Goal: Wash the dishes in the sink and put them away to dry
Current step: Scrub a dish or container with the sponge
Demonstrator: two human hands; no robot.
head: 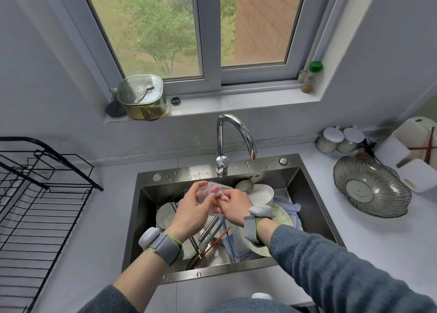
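Observation:
Over the steel sink point(309, 201) my left hand point(191, 211) grips a clear plastic container point(212, 190) from its left side. My right hand point(233, 205) has its fingers curled inside the container, holding something pinkish that I cannot make out. Below lie a white bowl point(261, 193), white plates point(165, 215), a greenish plate point(281, 214), a small metal cup point(244, 185), chopsticks point(221, 237) and a clear zip bag point(287, 205). The faucet point(223, 147) arches over the sink; I see no water stream.
A black wire drying rack point(40, 206) stands on the counter to the left. A ribbed glass bowl point(371, 187), two white-lidded jars point(340, 138) and white containers point(413, 147) sit to the right. The window sill holds a glass box point(142, 97) and a spice jar point(311, 77).

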